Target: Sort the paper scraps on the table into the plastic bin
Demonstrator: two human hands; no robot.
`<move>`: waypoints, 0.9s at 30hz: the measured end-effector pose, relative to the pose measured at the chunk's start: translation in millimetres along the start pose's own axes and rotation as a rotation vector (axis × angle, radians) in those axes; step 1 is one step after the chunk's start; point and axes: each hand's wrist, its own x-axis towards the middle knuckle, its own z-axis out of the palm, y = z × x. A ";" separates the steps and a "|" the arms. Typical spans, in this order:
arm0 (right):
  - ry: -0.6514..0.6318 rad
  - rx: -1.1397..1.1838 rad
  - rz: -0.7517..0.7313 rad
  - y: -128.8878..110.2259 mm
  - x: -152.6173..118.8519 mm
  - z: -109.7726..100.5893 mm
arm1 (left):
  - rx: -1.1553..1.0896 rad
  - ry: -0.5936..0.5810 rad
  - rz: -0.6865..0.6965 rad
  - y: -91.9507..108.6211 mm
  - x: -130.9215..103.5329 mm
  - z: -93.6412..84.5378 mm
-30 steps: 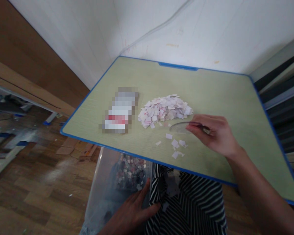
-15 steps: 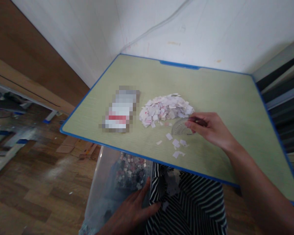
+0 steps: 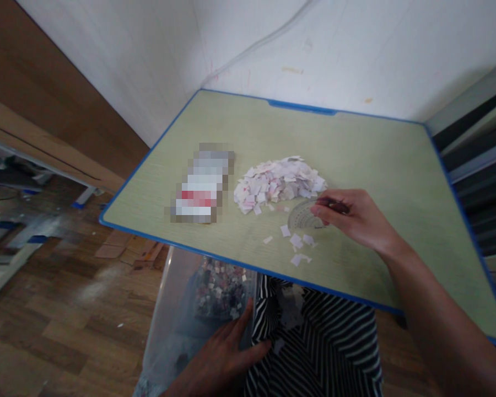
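My right hand point(image 3: 345, 212) is closed on a clear protractor point(image 3: 301, 214), its curved scale standing out to the left of my fingers just above the table. Left of it and a little farther back lies a heap of small white paper scraps point(image 3: 279, 182). Several loose paper pieces point(image 3: 296, 241) are scattered in front of the protractor. Below the table's near edge, my left hand point(image 3: 227, 350) rests with fingers spread at the side of a translucent plastic bin point(image 3: 159, 320). Inside that bin are many small cut pieces point(image 3: 221, 286).
The pale green table point(image 3: 376, 149) has a blue rim and stands against a white wall point(image 3: 347, 55). A blurred-out rectangular item point(image 3: 200, 184) lies left of the heap. Black-and-white striped cloth point(image 3: 334, 331) covers my lap, with paper bits on it. A wooden cabinet point(image 3: 45, 82) is at the left.
Almost nothing differs; the whole view has shifted very slightly. Both hands, the protractor and the paper heap hold their places.
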 end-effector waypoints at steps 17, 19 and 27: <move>-0.070 0.008 0.043 -2.0 -1.3 2.4 | -0.039 0.016 -0.020 -0.1 -0.2 -2.0; -0.080 0.005 0.023 -2.6 -1.0 4.9 | -0.026 0.011 -0.015 1.1 0.6 -4.2; -0.138 0.024 -0.056 -3.5 0.7 14.7 | -0.016 -0.015 -0.016 0.4 -1.5 -2.8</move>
